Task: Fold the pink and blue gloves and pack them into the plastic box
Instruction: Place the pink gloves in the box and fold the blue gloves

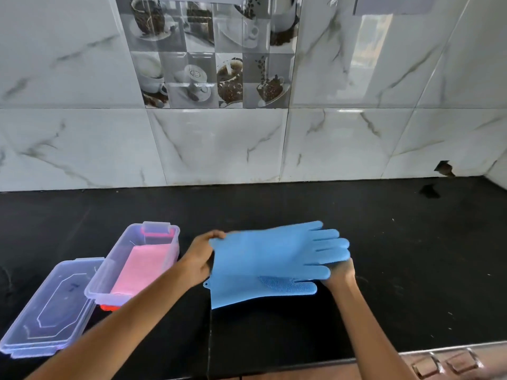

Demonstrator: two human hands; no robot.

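While you hold one blue glove (270, 259) stretched flat above the black counter (384, 242), your two hands sit at its opposite ends. Your left hand (199, 256) pinches the cuff at nine o'clock of the glove, thumb on top. Your right hand (338, 272) grips the fingertip end at three o'clock, its fingers curled under the glove's fingers. The glove's thumb, ridged with bristles, points toward three o'clock along the near edge. At nine o'clock of your left hand stands one clear plastic box (109, 272), open, with one folded pink glove (142, 267) lying inside. One clear lid (49, 311) lies flat at eight o'clock of the box, touching it. Marble tiles (219, 146) back the counter at twelve o'clock.
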